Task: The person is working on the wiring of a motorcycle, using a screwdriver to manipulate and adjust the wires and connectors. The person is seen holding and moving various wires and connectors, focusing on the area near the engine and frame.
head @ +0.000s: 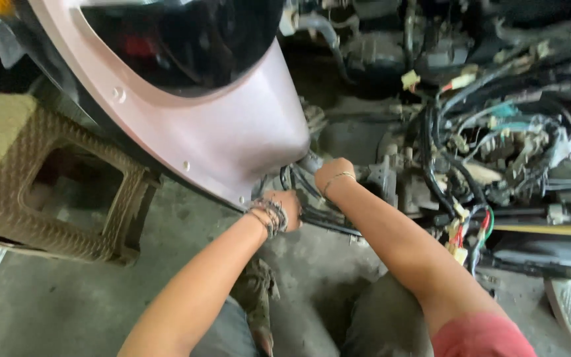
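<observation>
A pale pink scooter body panel (232, 125) with a dark opening at its top hangs over the work spot. My left hand (287, 206), with several bracelets at the wrist, reaches under the panel's lower tip into black cables (318, 215). My right hand (330, 173), a thin bangle on its wrist, is pushed in just to the right, against the grey engine parts (381, 178). The fingers of both hands are hidden behind the panel and cables, so what they grip is unclear.
A brown plastic stool (54, 192) stands at the left on the concrete floor (67, 297). Bundles of coloured wires with connectors (490, 142) sprawl at the right. A dirty rag (254, 291) lies by my knees. A footboard edge (566, 301) is at the far right.
</observation>
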